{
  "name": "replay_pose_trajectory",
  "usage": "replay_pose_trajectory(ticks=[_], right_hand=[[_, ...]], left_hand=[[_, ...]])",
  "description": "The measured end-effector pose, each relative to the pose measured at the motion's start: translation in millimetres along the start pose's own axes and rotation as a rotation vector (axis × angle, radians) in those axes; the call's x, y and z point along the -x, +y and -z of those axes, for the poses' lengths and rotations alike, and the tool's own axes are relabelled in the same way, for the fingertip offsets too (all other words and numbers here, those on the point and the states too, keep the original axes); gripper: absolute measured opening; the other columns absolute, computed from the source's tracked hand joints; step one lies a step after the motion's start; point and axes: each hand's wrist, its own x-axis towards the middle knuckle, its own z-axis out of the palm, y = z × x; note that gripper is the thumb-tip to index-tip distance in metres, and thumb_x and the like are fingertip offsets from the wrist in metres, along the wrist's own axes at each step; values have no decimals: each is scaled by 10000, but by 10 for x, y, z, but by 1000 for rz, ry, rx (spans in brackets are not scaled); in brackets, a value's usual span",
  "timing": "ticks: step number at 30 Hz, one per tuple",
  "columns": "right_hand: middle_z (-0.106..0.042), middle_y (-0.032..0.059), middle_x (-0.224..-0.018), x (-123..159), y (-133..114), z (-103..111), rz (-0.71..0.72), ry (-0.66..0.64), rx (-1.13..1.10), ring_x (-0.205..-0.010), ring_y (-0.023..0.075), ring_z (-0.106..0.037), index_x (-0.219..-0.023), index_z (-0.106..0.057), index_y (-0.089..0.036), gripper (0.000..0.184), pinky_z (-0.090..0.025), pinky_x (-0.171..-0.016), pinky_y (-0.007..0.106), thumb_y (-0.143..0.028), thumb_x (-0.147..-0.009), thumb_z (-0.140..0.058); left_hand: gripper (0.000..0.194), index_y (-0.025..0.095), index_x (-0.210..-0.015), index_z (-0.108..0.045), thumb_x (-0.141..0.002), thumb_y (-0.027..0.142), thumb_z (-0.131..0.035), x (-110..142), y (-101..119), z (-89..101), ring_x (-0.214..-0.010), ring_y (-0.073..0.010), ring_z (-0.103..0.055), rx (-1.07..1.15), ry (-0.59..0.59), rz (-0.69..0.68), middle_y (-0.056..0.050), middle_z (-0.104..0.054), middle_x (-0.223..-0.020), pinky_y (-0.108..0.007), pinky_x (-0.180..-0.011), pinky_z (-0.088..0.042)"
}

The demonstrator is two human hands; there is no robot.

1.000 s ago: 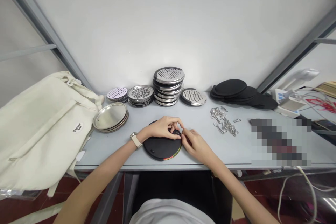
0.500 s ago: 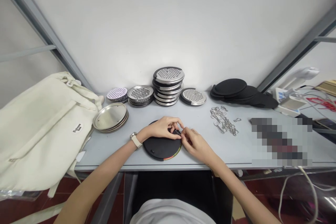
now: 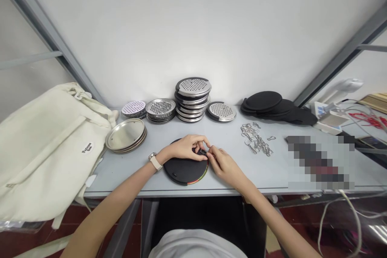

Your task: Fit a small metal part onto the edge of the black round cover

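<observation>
A flat black round disc with a thin coloured strip along its right edge lies on the table in front of me. My left hand, a watch at its wrist, rests over the disc's upper part, thumb and fingers closed in a pinch at its upper right rim. There a small wire-like metal clip shows between the two hands. My right hand pinches the end of this clip, fingertips against the disc's edge. The fingers hide how clip and disc meet. Similar metal clips lie loose to the right.
Perforated metal grater discs are stacked at the back, beside lower grater stacks. Shallow metal plates stand left, near a cream bag. Black discs are piled back right. A blurred-out patch covers the right side.
The view shifts slightly, moving everything a little left. Both hands stay at the disc's upper right rim; the right fingertips shift slightly around the clip.
</observation>
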Motion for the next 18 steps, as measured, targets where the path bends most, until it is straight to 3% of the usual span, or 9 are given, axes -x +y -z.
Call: replay_pose_trajectory(ticks=[7,18], right_hand=[[-580,22,-728,-22,7,-31,19,25,85,-680,198,-527,-870,-442,-214,170,-381,-645,293,-228,-980,-314],[-545,10,-672,-11,24,-7,75,5,83,-674,191,-497,-831,-470,-212,212,-368,-647,287,-219,-982,-321]], left_hand=[[361,173,-1036,-583,-702,228,-707,-5,4,5,-665,-92,-475,-112,57,-112,29,-486,-743,-216,-637,-432],[335,176,-1016,-593,-703,230,-699,5,34,0,-640,-77,-475,-106,48,-73,17,-522,-787,-200,-598,-428]])
